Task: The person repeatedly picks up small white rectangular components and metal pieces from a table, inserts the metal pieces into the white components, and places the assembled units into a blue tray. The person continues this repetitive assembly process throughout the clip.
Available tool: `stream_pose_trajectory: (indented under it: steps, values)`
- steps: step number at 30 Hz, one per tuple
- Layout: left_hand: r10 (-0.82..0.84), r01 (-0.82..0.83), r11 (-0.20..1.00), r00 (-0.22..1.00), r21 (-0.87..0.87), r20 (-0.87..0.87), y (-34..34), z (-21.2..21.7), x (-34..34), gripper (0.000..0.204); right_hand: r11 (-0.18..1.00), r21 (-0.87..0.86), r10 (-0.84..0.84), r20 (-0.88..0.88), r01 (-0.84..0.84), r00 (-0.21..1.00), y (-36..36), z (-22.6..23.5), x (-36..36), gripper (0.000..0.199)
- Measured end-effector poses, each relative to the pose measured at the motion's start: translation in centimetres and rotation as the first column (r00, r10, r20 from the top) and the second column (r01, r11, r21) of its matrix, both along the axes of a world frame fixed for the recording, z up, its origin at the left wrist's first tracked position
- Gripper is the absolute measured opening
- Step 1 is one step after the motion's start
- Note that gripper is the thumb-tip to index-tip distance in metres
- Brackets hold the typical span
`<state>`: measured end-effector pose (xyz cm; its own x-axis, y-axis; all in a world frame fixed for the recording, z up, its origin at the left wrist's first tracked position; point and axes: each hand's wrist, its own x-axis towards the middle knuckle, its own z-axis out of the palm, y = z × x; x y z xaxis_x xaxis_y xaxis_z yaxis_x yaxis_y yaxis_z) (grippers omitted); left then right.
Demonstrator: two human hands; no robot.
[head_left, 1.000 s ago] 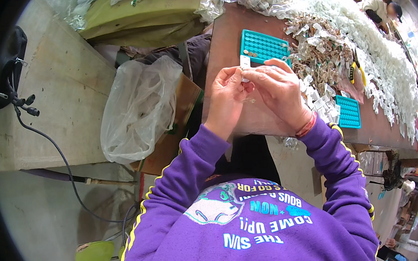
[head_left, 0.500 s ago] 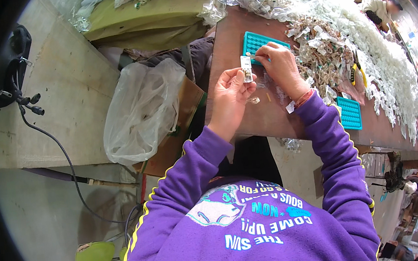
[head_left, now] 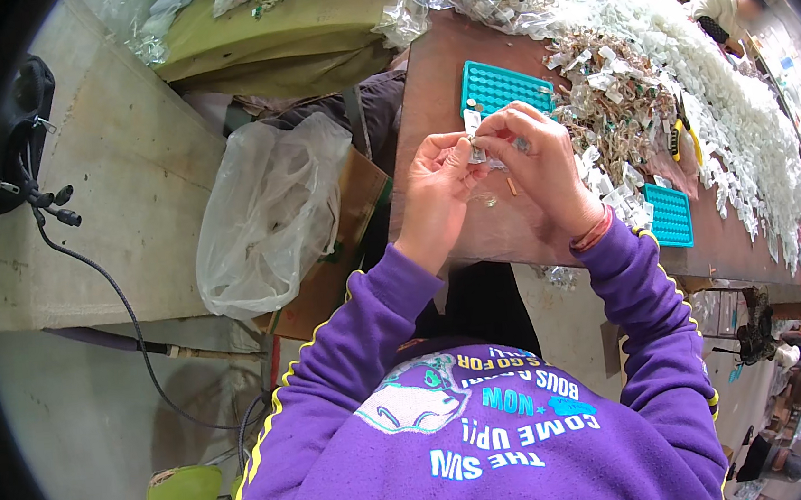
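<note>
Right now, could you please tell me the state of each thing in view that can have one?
Left hand: raised over the brown table, pinching a small clear packet.
Right hand: pinching the same packet.
Near teal plastic grid tray: flat, mostly empty.
Clear plastic bag: open, lining a cardboard box.
Yellow-handled pliers: lying unused.

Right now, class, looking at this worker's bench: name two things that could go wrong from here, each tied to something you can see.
1. The small clear piece is pinched between both hands, left hand and right hand, above the brown table; it might slip and get lost among the heap of clear packets.
2. The plastic bag hangs at the table edge and may snag an elbow.
</note>
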<state>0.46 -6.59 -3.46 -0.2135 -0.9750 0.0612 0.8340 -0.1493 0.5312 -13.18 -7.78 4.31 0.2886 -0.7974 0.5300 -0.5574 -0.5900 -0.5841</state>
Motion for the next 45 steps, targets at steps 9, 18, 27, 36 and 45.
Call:
stream_pose_trajectory:
  steps: [9,18,27,36,45]
  values:
    - [-0.008,0.008,1.000,1.000,-0.021,0.001,0.0,0.1,0.1,0.015,0.999,0.010,-0.052,-0.021,0.053,0.998,1.2,-0.6,0.1,0.009]
    - [-0.037,0.036,0.999,0.998,-0.015,-0.046,0.0,0.2,0.2,0.016,0.986,-0.135,-0.087,0.068,0.095,0.994,1.9,-2.5,0.6,0.030]
    - [-0.319,0.322,0.947,0.942,0.010,-0.100,1.7,1.9,-0.6,0.023,0.848,0.529,-0.221,0.318,0.021,0.922,3.1,1.1,-1.5,0.017]
    - [-0.373,0.432,0.898,0.844,0.078,-0.385,2.9,2.3,-0.5,0.022,0.948,-0.317,-0.024,-0.163,-0.029,0.986,5.2,0.3,-1.7,0.034]
    - [-0.402,0.532,0.826,0.788,0.185,-0.467,4.1,1.9,-1.4,0.023,0.910,-0.398,-0.043,-0.365,-0.114,0.930,5.5,0.5,-3.0,0.031]
